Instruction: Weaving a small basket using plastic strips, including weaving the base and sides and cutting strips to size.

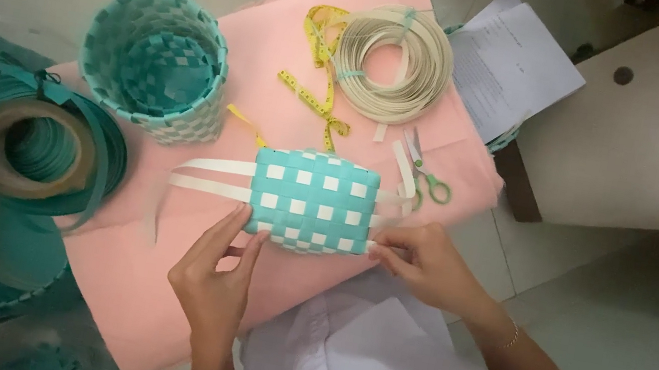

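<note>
— State the position of the work piece.

— The woven panel (309,200), teal and white in a checker pattern, lies flat on the pink cloth (275,85) near its front edge. Two loose white strips (209,174) stick out of its left side.

— Your hands?

— My left hand (217,269) rests at the panel's lower left corner, fingers extended and touching the edge, not closed on anything. My right hand (424,260) is at the lower right corner, fingertips pinched on a white strip end there. The hands are apart, one at each end of the panel.

— Surrounding items?

— A round woven basket (157,60) in the same colours stands upright at the cloth's left edge. Left of it sits a roll of teal strapping (29,146). Behind the panel: a yellow measuring tape (319,66), a coil of pale strip (396,61), green-handled scissors (426,173) just beside the panel's right end, and printed papers (514,60) further right.
</note>
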